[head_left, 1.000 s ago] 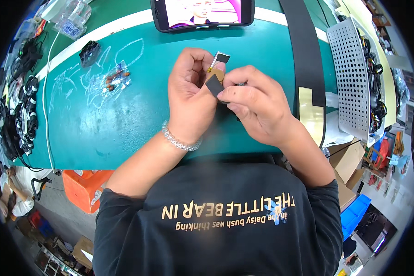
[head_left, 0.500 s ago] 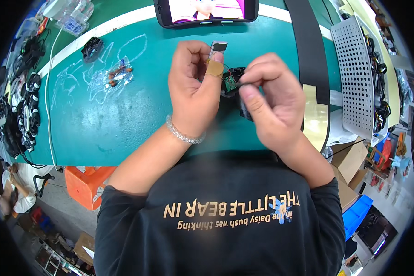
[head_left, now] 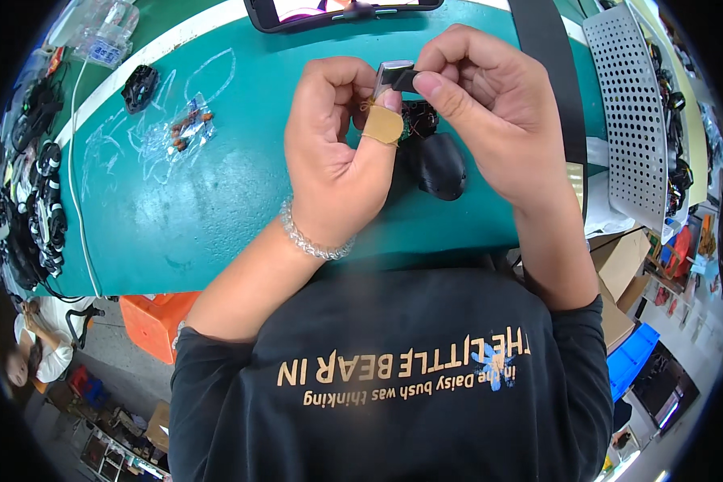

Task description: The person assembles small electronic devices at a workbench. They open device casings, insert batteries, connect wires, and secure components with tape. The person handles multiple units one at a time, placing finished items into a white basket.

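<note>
My left hand [head_left: 337, 136] is closed on a small flat silver pack [head_left: 383, 77], held upright between thumb and fingers. A tan patch [head_left: 383, 126] covers part of the left thumb. Thumb and forefinger of my right hand [head_left: 498, 112] pinch a small black pad [head_left: 405, 80] against the pack's face; whether it is stuck there I cannot tell. Just below lies an opened black housing [head_left: 422, 119] with a green circuit board and thin wires, partly hidden by my left hand. A smooth rounded black shell [head_left: 442, 166] lies nearer to me, beside the housing.
A phone-like screen [head_left: 345, 11] stands at the far edge of the green table [head_left: 241, 201]. Left are a small bag of brown parts [head_left: 191, 127], a black part [head_left: 140, 88] and bundled cables [head_left: 48, 209]. A perforated white basket [head_left: 631, 120] stands right.
My right hand has moved up from the circuit board to the silver pack and now pinches the black pad there. The rounded black shell shows more fully. The whole view has shifted slightly.
</note>
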`<action>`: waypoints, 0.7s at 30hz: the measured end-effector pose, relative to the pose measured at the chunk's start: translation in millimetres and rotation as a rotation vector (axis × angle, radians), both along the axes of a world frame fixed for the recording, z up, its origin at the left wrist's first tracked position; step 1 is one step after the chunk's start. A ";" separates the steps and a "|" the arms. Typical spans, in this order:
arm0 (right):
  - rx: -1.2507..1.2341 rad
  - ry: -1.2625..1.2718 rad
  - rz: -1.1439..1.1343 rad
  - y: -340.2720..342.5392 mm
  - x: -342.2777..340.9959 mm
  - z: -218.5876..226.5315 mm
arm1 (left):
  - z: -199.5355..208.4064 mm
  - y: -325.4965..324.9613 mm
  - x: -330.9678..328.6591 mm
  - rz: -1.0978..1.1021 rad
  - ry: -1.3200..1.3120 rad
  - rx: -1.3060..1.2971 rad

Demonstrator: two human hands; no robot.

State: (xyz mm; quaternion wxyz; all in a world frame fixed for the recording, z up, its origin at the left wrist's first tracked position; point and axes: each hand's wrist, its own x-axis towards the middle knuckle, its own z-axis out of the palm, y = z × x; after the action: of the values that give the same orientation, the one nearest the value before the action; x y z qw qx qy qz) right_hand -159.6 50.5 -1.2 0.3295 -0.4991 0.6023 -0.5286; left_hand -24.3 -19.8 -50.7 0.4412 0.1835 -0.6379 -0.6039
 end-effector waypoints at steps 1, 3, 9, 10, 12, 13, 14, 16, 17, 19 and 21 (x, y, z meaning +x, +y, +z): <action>-0.006 0.017 0.002 0.1 -0.6 1.0 | 0.4 0.3 0.2 0.007 -0.015 -0.012; -0.018 0.052 0.006 0.5 -1.2 1.5 | -2.2 0.3 -0.2 0.017 -0.026 -0.050; -0.053 0.086 -0.018 0.7 -0.4 -2.9 | -4.1 -2.2 -0.3 0.042 -0.094 -0.169; -0.050 0.098 -0.014 0.8 -0.7 -2.7 | -4.4 -2.4 -0.5 0.037 -0.090 -0.170; -0.046 0.122 -0.008 1.0 -1.9 -1.7 | -5.5 -2.7 -0.5 0.037 -0.092 -0.187; -0.049 0.143 -0.007 1.0 -2.1 -0.7 | -5.7 -2.8 -0.8 0.037 -0.093 -0.196; -0.051 0.163 -0.006 1.0 -2.2 0.3 | -5.6 -2.5 -2.1 0.055 -0.076 -0.182; -0.053 0.184 -0.006 1.2 -2.2 0.9 | -4.5 -1.6 -5.2 0.092 -0.042 -0.154; -0.052 0.184 -0.007 1.2 -2.2 1.0 | -3.4 -1.7 -5.3 0.095 -0.046 -0.157; -0.055 0.163 -0.011 1.8 -2.3 -0.1 | -2.0 -1.1 -5.3 0.099 -0.054 -0.162; -0.064 0.120 -0.015 1.9 -2.0 -2.3 | -2.3 -1.8 -1.5 0.055 -0.102 -0.202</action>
State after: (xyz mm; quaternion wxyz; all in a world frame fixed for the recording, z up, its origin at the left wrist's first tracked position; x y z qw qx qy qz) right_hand -161.7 52.4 -3.4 0.2728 -0.5357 0.6074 -0.5193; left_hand -25.8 -21.6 -53.0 0.4407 0.1859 -0.7121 -0.5140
